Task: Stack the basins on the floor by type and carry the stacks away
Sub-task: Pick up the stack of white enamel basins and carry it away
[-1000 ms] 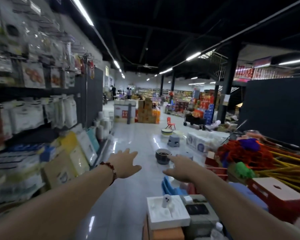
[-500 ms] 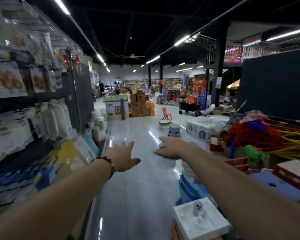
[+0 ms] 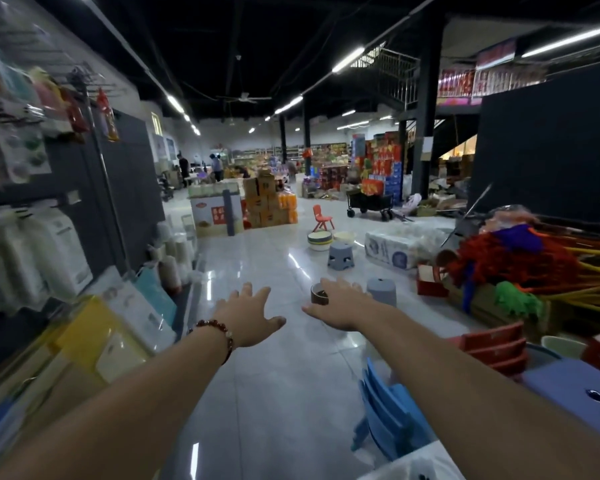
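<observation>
Both my arms reach forward over the shiny tiled aisle. My left hand (image 3: 248,315), with a bead bracelet at the wrist, is held flat with fingers spread and holds nothing. My right hand (image 3: 340,304) is also spread and empty. Just past its fingers a dark round basin (image 3: 317,293) stands on the floor, partly hidden by the hand. Farther down the aisle sits a stack of pale basins with a dark band (image 3: 320,240), and a yellowish basin (image 3: 345,236) lies beside it.
Shelving with hung packets (image 3: 59,244) lines the left. A grey step stool (image 3: 341,255), a grey cylinder (image 3: 381,289), wrapped paper packs (image 3: 400,249), mops (image 3: 520,258), red crates (image 3: 496,346) and blue plastic chairs (image 3: 390,415) crowd the right. Cartons (image 3: 267,206) and a small orange chair (image 3: 323,218) stand beyond.
The view has moved forward along the aisle and swung a little. Both hands stay stretched out and empty. The dark basin now shows beside my right fingers.
</observation>
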